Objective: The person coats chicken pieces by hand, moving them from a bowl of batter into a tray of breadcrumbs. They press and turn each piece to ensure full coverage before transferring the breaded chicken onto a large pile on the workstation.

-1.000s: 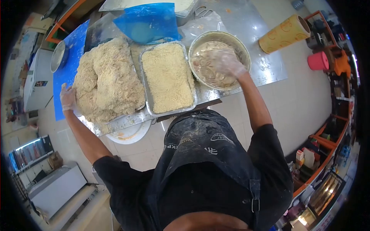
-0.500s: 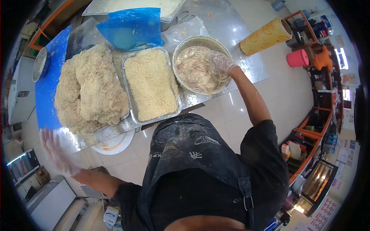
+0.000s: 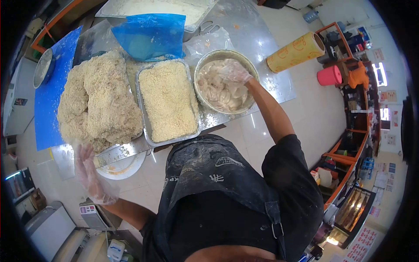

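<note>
My right hand, in a clear plastic glove, is inside a round bowl. It touches pale, wet slices that look like raw meat in a creamy liquid. Its fingers are partly buried in the mix and blurred. My left hand, also gloved, hovers at the table's front edge, holding nothing, fingers extended. Just beyond it rises a large heap of crumb-coated pieces. Between heap and bowl stands a metal tray filled with coarse breadcrumbs.
Behind the crumb tray lies a blue plastic bag, with a tray of white powder farther back. A roll of wrap lies at the table's right. Scissors are at the back; a small bowl sits far left.
My right hand has shifted left and slightly up inside the bowl, stirring the slices. My left hand has moved right, closer to my body. The view has tilted a little.
</note>
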